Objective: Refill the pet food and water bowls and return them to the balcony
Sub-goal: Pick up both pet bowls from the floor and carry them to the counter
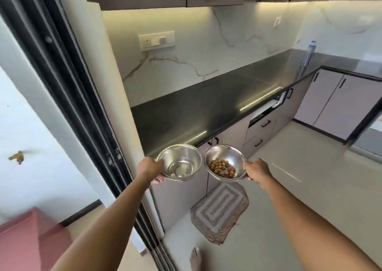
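While both steel bowls were carried in the air just in front of the dark bench (206, 105), each was pinched at its outer rim only. The left hand (149, 167) was closed on the water bowl (179, 162), at nine o'clock of the food bowl (225, 163), which was gripped by the right hand (257, 172); the rims nearly touched. A knock between them, or a tilt from the one-sided hold, could have spilled water or kibble (222, 167) onto the mat (220, 210) at six o'clock.
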`<state>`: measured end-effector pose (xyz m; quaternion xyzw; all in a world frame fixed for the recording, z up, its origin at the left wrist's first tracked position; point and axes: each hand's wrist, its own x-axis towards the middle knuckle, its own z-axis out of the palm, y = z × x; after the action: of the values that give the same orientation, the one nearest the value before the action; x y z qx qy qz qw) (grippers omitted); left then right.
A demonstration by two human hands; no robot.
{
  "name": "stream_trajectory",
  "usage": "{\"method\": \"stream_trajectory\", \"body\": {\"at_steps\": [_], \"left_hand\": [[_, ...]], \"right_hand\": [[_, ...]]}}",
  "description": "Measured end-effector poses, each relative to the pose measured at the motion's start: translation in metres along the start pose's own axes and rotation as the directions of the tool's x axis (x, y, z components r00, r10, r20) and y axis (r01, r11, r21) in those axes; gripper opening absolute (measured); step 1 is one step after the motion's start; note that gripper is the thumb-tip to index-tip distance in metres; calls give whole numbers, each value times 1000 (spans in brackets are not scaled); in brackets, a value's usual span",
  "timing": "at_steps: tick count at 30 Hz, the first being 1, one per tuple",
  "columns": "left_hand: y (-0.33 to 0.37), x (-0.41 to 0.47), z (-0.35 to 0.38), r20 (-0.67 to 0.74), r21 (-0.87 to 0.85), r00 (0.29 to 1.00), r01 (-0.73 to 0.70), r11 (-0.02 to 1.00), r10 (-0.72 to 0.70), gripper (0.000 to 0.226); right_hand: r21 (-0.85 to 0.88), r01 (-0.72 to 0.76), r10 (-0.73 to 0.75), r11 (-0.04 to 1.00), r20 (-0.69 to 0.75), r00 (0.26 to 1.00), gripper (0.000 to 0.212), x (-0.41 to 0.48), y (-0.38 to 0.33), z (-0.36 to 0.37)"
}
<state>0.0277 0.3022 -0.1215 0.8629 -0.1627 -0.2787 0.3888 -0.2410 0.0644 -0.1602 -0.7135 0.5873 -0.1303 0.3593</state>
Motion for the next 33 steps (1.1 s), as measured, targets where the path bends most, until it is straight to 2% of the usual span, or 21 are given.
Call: {"method": "stream_trajectory", "body": {"at_steps": [8,14,27,33], "left_hand": [[82,140,26,-21,-29,999,-31,999,31,38],[122,224,34,-45,-18,999,-20,1000,19,34],[162,331,43,-130,-15,988,77,997,-79,46],[176,365,70,-201,-64,966,153,986,-163,48]], "right_hand": [[46,-41,43,998,-35,998,30,140,-59,-9],[42,-52,53,998,-6,999,37,236,-101,-1],[42,-38,34,998,99,995,31,386,-183,17],[8,30,-31,1000,193,981,24,468,-199,35]]}}
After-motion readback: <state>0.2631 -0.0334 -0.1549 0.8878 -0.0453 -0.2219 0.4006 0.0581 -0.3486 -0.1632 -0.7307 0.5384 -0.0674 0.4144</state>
